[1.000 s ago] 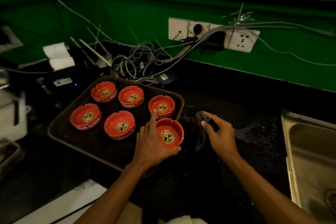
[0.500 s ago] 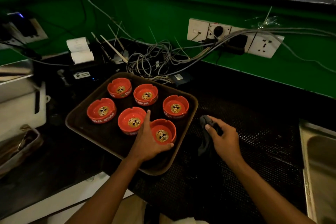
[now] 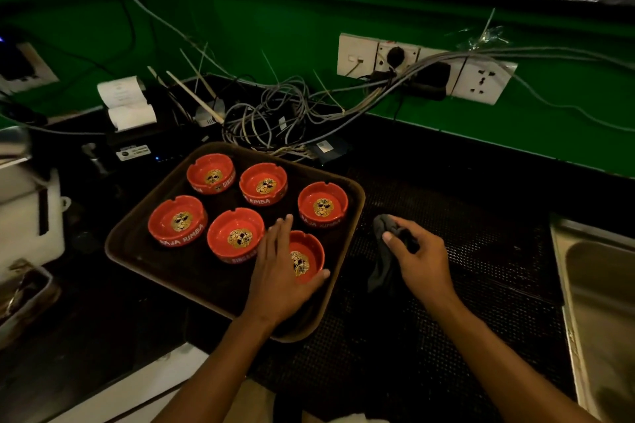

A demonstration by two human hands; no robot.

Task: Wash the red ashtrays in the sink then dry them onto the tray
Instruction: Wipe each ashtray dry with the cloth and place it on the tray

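Several red ashtrays with a gold emblem stand upright on a brown tray point(image 3: 358, 197); one of them point(image 3: 323, 205) is at the tray's right side. The nearest red ashtray point(image 3: 307, 259) sits on the tray's near right part. My left hand point(image 3: 280, 273) lies over its left side, fingers reaching past the far rim and thumb hooked round the near rim. On the black perforated mat to the right of the tray, my right hand point(image 3: 421, 259) pinches a dark cloth point(image 3: 383, 261).
A steel sink point(image 3: 599, 288) lies at the far right. Behind the tray is a tangle of cables point(image 3: 271, 120) running to wall sockets point(image 3: 422, 67) on the green wall. A receipt printer point(image 3: 129, 113) and a white container point(image 3: 31, 216) stand at the left.
My left hand has carried the nearest ashtray from the tray's right edge further onto the tray, beside the others. My right hand has stayed on the cloth.
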